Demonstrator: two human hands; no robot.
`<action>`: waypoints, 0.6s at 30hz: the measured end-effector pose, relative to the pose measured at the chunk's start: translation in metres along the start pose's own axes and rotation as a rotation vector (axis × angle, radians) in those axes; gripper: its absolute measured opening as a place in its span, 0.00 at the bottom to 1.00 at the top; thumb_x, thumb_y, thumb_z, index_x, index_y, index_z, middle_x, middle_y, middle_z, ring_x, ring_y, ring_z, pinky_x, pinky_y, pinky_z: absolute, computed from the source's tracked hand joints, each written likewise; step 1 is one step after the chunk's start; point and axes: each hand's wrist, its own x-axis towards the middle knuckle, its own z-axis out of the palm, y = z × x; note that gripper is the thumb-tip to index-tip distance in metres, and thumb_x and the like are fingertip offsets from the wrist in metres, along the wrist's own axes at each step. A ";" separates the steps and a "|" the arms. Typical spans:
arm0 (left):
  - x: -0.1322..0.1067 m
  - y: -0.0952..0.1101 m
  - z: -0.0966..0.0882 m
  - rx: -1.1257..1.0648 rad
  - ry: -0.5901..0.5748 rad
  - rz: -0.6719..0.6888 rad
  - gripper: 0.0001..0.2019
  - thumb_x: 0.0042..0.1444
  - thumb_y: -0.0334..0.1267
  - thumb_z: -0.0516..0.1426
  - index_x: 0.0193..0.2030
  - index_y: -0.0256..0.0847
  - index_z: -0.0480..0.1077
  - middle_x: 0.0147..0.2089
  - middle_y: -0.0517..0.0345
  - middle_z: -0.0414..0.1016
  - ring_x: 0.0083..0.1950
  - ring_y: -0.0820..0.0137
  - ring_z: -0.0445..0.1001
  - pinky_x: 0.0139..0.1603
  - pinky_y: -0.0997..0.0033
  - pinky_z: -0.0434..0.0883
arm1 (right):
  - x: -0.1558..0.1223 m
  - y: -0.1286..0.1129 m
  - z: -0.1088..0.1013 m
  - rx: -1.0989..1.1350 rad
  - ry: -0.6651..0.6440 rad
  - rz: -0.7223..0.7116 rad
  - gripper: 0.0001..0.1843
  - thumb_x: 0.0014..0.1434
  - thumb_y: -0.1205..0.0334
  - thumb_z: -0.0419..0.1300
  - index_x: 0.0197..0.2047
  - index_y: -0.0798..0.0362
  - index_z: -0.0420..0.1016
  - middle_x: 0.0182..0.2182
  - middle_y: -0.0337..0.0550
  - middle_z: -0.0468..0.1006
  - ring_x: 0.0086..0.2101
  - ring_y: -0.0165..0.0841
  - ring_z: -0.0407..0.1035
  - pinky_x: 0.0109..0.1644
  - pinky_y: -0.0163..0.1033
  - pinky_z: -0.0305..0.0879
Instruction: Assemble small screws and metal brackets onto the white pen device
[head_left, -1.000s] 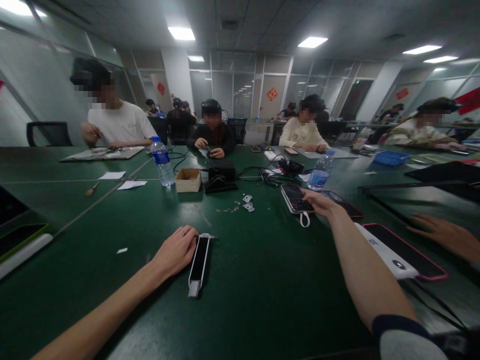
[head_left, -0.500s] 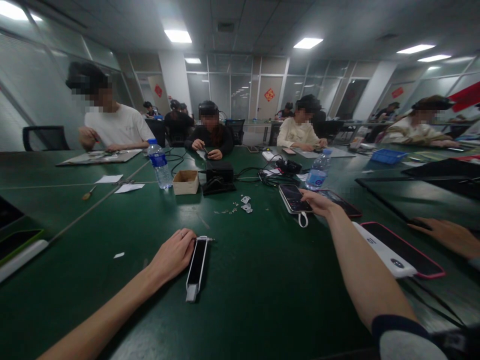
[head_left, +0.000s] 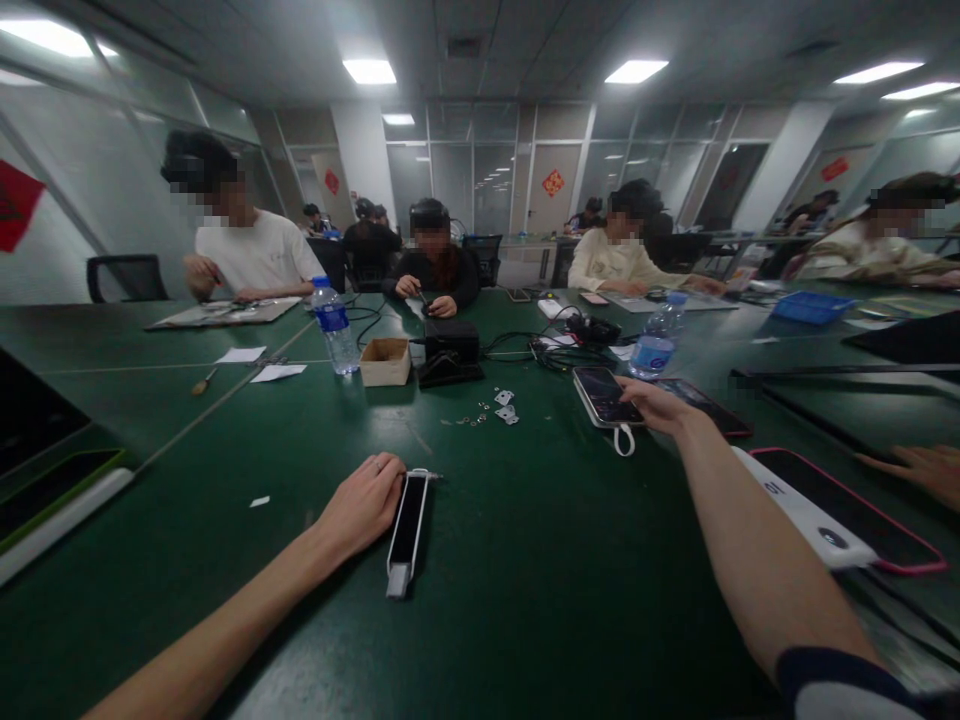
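My left hand (head_left: 369,500) rests on the green table with its fingers bent together at the upper left edge of a slim, long device with a black face and white frame (head_left: 409,520). A pale grey block sits at the device's near end, and a thin metal tip sticks out at its far end. My right hand (head_left: 654,404) is closed on the right edge of a smartphone (head_left: 600,394), fingers over its lit screen. Under the phone is a white slab with a white loop strap (head_left: 624,440). Between the hands, farther off, lie small metal plates (head_left: 507,414) and tiny rings.
A water bottle (head_left: 336,330), a small open box (head_left: 385,364) and a black stand (head_left: 451,350) stand ahead. Another bottle (head_left: 657,340) is behind the phone. At right lie a white power bank (head_left: 806,515) and a pink-edged tablet (head_left: 911,535). Several people sit across the table.
The view has turned slightly left, so everything appears shifted right. Both hands stay where they were, at the slim device and the smartphone.
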 end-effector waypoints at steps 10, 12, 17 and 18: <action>-0.001 0.001 -0.001 -0.019 -0.011 -0.019 0.14 0.64 0.37 0.41 0.41 0.38 0.66 0.42 0.50 0.70 0.43 0.64 0.69 0.47 0.61 0.69 | 0.000 0.000 -0.001 -0.031 -0.015 0.005 0.34 0.41 0.75 0.53 0.54 0.49 0.67 0.41 0.42 0.79 0.32 0.35 0.75 0.36 0.40 0.73; -0.001 0.000 -0.001 -0.028 -0.003 -0.018 0.14 0.64 0.36 0.41 0.41 0.39 0.67 0.42 0.50 0.70 0.43 0.64 0.69 0.47 0.62 0.69 | 0.000 0.000 -0.001 -0.026 -0.018 0.005 0.35 0.41 0.75 0.53 0.55 0.49 0.66 0.42 0.41 0.79 0.32 0.35 0.75 0.36 0.40 0.73; 0.000 0.001 -0.001 -0.029 -0.002 -0.022 0.13 0.64 0.36 0.41 0.40 0.39 0.67 0.42 0.50 0.70 0.42 0.65 0.69 0.47 0.63 0.69 | 0.001 0.003 -0.001 -0.048 -0.028 -0.013 0.32 0.42 0.74 0.54 0.53 0.49 0.67 0.40 0.40 0.79 0.33 0.35 0.75 0.38 0.41 0.72; 0.000 0.001 -0.001 -0.026 -0.004 -0.024 0.13 0.64 0.35 0.41 0.40 0.39 0.66 0.42 0.51 0.70 0.42 0.65 0.69 0.47 0.63 0.69 | 0.002 0.004 -0.003 -0.053 -0.027 -0.008 0.29 0.43 0.73 0.54 0.51 0.49 0.68 0.39 0.40 0.79 0.33 0.35 0.75 0.38 0.41 0.72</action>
